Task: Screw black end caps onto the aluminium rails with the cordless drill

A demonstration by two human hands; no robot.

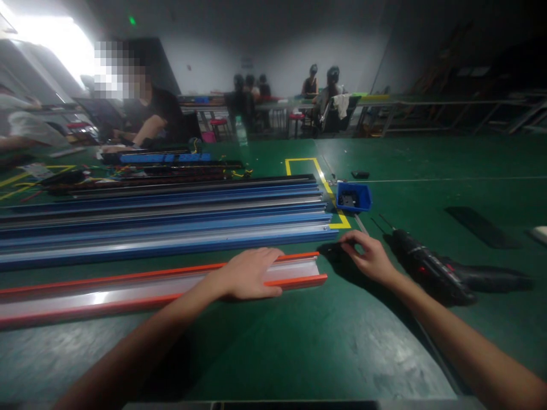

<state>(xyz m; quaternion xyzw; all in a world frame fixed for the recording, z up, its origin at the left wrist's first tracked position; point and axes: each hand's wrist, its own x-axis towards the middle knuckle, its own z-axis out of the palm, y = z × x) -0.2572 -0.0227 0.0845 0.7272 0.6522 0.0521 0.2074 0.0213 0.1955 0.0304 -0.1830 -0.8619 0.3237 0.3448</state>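
Observation:
My left hand lies across a long metal channel with orange edges, near its right end. The thumb is at the near edge and the fingers reach over the far edge, gripping it. Just beyond the channel's open end, my right hand has thumb and forefinger closed in a pinch. A dark patch shows at those fingertips; whether it is a small black part or shadow is unclear. Right of this hand lies a black power drill, its bit pointing away to the left.
Several blue-edged channels lie side by side behind the orange one. A blue bin holds small black parts, beside yellow tape on the green table. A dark flat piece lies right. A person sits across the table.

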